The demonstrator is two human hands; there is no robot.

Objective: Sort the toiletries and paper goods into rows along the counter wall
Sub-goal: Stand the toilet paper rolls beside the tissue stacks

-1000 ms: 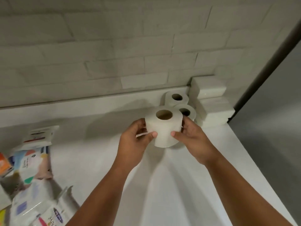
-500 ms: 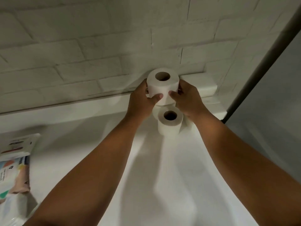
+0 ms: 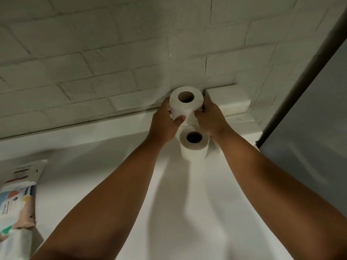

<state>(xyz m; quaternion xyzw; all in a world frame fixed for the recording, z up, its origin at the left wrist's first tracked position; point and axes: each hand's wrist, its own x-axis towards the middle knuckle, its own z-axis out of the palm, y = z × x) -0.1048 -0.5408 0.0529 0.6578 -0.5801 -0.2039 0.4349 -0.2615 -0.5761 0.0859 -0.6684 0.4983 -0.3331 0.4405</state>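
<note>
Two bare forearms extend from the near edge of the counter (image 3: 187, 212) toward its far right corner. At the left edge of the counter lie printed soft packets (image 3: 16, 199), overlapping one another; their labels are too blurred to read. Further in, the lower toilet roll (image 3: 194, 147) stands upright on the counter, core hole facing up, just short of the back ledge. Directly behind and above it, the upper toilet roll (image 3: 185, 104) is held upright between both hands, close to the wall. Left hand (image 3: 164, 126): fingers curled round the left side of the roll, thumb pressed on its front face. Right hand (image 3: 211, 120): fingers curled round the right side, thumb on the front. Whether the upper toilet roll rests on anything cannot be determined, as the hands cover its base. Stacked white blocks (image 3: 231, 100) occupy the far right corner, just beside the upper toilet roll. A white-painted brick wall (image 3: 112, 53) rises behind the ledge.
</note>
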